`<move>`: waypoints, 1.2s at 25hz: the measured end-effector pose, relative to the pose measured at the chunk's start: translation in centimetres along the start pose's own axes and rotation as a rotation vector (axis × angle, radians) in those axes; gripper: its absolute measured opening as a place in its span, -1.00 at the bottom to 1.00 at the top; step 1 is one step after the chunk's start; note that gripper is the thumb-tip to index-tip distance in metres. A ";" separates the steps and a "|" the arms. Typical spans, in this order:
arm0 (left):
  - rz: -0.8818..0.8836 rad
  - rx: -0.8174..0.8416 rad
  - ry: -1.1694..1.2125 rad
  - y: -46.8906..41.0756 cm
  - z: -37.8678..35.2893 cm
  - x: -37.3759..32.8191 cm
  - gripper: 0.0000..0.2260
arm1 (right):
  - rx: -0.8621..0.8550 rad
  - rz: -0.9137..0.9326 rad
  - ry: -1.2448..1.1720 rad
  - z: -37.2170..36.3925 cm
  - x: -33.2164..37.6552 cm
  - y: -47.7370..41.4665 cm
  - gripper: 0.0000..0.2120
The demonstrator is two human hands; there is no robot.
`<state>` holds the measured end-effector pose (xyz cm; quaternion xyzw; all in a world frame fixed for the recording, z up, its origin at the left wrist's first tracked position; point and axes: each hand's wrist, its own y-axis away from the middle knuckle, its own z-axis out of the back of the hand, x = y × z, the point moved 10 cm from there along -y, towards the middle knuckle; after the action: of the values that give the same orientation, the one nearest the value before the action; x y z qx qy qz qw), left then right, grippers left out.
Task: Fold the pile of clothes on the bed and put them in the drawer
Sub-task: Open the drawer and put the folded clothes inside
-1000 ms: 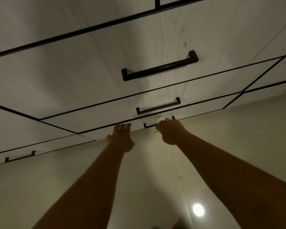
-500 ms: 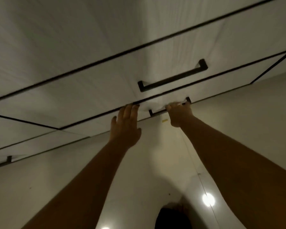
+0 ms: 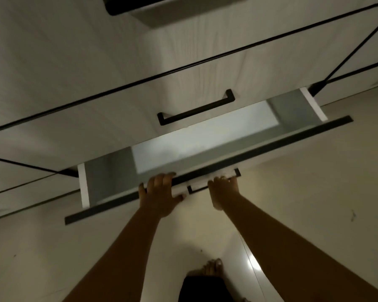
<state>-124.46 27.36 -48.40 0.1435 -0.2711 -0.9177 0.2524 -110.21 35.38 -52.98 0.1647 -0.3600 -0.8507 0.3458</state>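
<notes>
One wide-angle camera, worn on the head, looks forward and steeply down along both outstretched arms. It stands close to a cabinet (image 3: 96, 62), whose fronts slant across the upper half of the view and run off the top edge. The open drawer (image 3: 271, 147) crosses the middle at arm's reach, with the left hand (image 3: 162, 197) on its front rim and the right hand (image 3: 224, 192) at its handle (image 3: 194, 189). The floor (image 3: 314, 192) fills the lower half, a foot (image 3: 212, 267) near the bottom edge.
</notes>
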 end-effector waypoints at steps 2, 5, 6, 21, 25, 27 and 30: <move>0.015 0.008 -0.013 2.7 -1.9 -0.6 -0.34 | -0.076 0.162 -0.124 0.7 2.4 4.0 -0.64; 0.042 0.078 -0.025 4.0 -2.5 -1.0 -0.36 | -0.448 0.288 -0.424 6.7 2.4 8.5 -0.71; 0.053 0.117 -0.030 4.1 -2.5 -1.0 -0.37 | -0.465 0.247 -0.429 7.2 1.0 8.5 -0.64; 0.054 0.245 0.025 13.3 -9.6 -3.7 -0.34 | -0.130 0.072 -0.037 -4.7 -2.5 13.2 -0.40; 0.063 0.291 0.010 17.1 -12.3 -4.6 -0.30 | -0.096 0.088 -0.038 -8.1 -2.3 16.6 -0.43; 0.063 0.298 0.014 18.7 -13.4 -4.8 -0.30 | -0.082 0.093 -0.035 -9.6 -2.3 17.8 -0.45; 0.066 0.335 0.039 20.1 -14.6 -5.4 -0.30 | -0.057 0.081 -0.061 -11.0 -2.4 19.1 -0.46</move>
<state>-106.36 9.47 -48.08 0.1923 -0.4198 -0.8480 0.2601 -93.74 21.99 -46.64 0.1139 -0.3522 -0.8505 0.3736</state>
